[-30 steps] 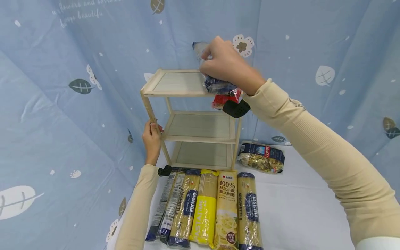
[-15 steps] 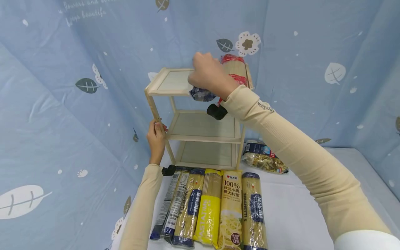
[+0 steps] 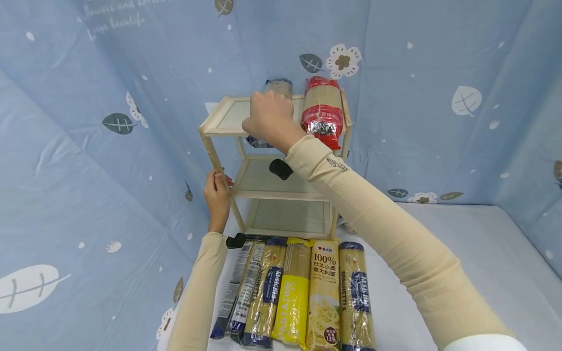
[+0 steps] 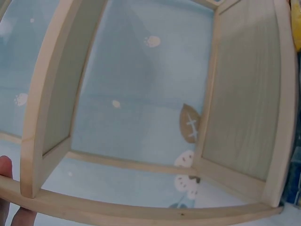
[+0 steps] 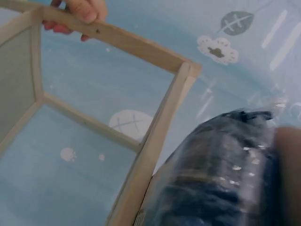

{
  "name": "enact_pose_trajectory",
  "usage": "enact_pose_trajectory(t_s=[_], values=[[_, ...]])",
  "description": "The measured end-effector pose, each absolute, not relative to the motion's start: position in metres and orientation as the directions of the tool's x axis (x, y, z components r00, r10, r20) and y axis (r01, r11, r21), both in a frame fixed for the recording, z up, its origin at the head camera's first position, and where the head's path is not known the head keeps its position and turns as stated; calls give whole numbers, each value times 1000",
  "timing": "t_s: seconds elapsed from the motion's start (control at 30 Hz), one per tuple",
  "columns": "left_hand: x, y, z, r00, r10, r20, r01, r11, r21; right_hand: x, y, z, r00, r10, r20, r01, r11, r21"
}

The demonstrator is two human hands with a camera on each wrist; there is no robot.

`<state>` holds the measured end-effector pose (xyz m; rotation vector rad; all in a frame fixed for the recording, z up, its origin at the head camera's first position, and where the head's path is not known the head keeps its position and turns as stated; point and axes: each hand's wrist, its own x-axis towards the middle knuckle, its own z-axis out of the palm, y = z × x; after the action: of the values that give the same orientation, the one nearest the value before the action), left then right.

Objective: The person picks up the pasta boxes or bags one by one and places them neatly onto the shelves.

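My left hand (image 3: 217, 197) grips the left front post of a small wooden shelf rack (image 3: 285, 196), at about the middle tier. In the left wrist view its fingertips (image 4: 22, 217) show around the pale wood. Over the top tier, my right hand (image 3: 270, 117) holds a clear-wrapped pasta packet (image 3: 279, 87) with dark blue ends. The hand hides most of that packet in the head view; its crinkled blue end (image 5: 207, 174) fills the lower right wrist view. To its right, a red-and-clear pasta packet (image 3: 322, 109) lies on the top tier, its front end jutting past the edge.
In front of the rack several long spaghetti packets lie side by side, including a yellow one (image 3: 289, 302) and a cream one (image 3: 324, 292). The right forearm mostly covers another bag (image 3: 345, 225) beside the rack. Blue patterned curtain (image 3: 417, 97) hangs behind and left.
My right hand has moved left and down over the top tier with the blue-ended packet, uncovering the red packet. My left hand keeps its grip on the post.
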<state>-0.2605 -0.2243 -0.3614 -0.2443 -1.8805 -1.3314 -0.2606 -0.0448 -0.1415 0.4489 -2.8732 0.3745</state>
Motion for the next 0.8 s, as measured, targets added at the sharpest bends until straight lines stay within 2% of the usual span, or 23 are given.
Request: enact_pose_trajectory(t_s=[0.13, 0.43, 0.63, 0.8], values=[[-262, -224, -363, -653, -279, 704, 578, 416, 702, -256, -41, -144, -934, -297, 200, -336, 919, -204], [-263, -226, -364, -656, -279, 701, 580, 409, 705, -238, -33, -149, -933, -325, 152, -357, 881, -311], [-270, -229, -371, -660, -282, 696, 575, 407, 710, -231, -28, -151, -913, -360, 189, -405, 851, -335], [-288, -238, -386, -653, -287, 701, 580, 406, 706, -223, -16, -151, -867, -440, 234, -498, 792, -355]])
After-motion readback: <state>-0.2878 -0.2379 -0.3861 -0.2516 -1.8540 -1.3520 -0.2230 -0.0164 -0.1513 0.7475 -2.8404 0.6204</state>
